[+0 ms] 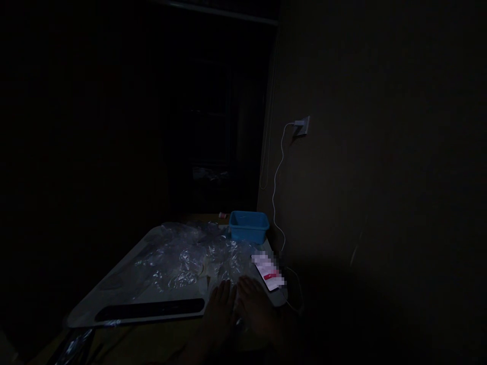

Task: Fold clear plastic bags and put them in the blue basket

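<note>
In dim light, my left hand (221, 302) lies palm down at the near edge of a white table (148, 299), its fingers stretched forward. Beside it, my right hand (252, 302) rests in the same way, fingers extended and nearly touching the left. Both appear to press on crinkled clear plastic bags (178, 263), which spread across much of the tabletop. Whether anything lies under the palms is hidden. A small pale piece (203, 284) sits just beyond the left fingertips. Close to the right hand is a lit phone (268, 271).
A blue plastic basket (249, 233) stands at the back right, with a small pink-and-white item (222, 215) behind it. A white charging cable (274, 187) hangs from a wall socket (302, 125). A long dark slot (150, 309) runs along the table's front edge.
</note>
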{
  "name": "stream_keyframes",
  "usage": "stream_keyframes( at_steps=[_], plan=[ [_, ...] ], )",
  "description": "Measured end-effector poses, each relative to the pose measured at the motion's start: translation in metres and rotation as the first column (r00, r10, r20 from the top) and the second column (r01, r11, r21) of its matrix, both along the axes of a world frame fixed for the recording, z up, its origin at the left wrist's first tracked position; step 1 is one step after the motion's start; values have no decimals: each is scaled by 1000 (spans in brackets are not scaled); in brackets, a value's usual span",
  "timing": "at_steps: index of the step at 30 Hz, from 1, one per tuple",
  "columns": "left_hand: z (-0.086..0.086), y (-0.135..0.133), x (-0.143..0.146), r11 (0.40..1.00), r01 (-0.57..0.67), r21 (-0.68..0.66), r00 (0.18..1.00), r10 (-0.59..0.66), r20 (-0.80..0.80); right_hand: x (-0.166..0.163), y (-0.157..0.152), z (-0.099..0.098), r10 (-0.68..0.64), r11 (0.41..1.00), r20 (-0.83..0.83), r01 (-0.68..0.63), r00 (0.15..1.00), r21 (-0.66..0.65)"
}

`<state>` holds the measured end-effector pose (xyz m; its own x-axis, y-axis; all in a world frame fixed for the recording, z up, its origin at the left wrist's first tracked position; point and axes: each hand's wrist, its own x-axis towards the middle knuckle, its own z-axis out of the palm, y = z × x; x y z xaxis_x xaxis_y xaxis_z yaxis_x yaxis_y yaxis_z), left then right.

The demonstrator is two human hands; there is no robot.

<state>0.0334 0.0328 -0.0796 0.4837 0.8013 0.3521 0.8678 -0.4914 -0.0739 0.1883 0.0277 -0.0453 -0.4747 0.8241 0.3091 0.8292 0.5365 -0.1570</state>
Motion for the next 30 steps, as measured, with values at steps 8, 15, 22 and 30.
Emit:
stream_keyframes(
  at_steps=[8, 15, 22, 30],
  plan=[
    [-3, -6, -19, 999, 35, -13, 999, -35, 0, 20, 3, -4, -133, 990, 42, 135, 990, -43],
    [-11, -10, -23, 1000, 19, 13, 1000, -19, 5, 8, 18, 7, -123, 992, -89, 124, 989, 9],
    [-16, -13, -38, 998, -9, 63, 1000, 9, 5, -14, 78, 15, -238, 968, -201, 215, 950, -131],
    [-16, -10, -76, 997, 0, 76, 1000, -1, 15, -59, 109, 24, -235, 969, -120, 223, 965, -107]
  ],
)
